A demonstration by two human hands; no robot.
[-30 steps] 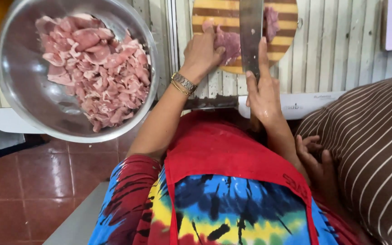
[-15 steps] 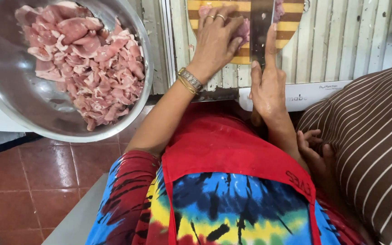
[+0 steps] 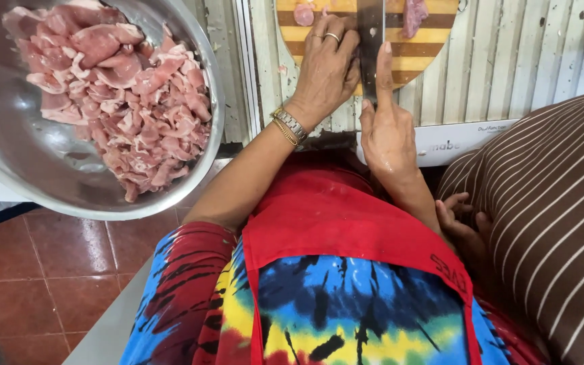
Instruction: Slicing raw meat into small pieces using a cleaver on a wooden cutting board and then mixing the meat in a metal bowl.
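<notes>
Head cam, L to R. Far left sat a round steel bowl (image 3: 15, 155), shiny and smooth, tilted toward the lens, heaped w/ thin pink raw meat slices (image 3: 126, 101), wet and glossy, irregular in shape. Below it showed red-brown floor tiles (image 3: 42, 270).

Center top lay a wooden cutting board (image 3: 434, 47), rounded edge, striped in light and dark bands, resting on a pale ribbed surface (image 3: 508, 74). A small pink meat piece (image 3: 303, 13) lay at the board's upper left. The left hand (image 3: 326, 71) lay palm-down on the board, fingers curled and pressing down just left of the blade; what it pinned was hidden, prob. meat. A ring and a metal bracelet showed on that hand and wrist.

The knife (image 3: 370, 27), a broad flat grey steel blade, had its long axis running straight away from the person, tip end pointing up out of frame, edge down on the board. The right hand (image 3: 386, 132) was closed around the handle, index finger stretched out along the blade's right side. Another meat chunk (image 3: 414, 13) sat right of the blade.

A red apron (image 3: 346, 230) over a tie-dye shirt filled the lower frame. Far right, another person's brown striped garment (image 3: 549, 230) and a hand (image 3: 464, 226), fingers loosely bent, holding nothing visible.
</notes>
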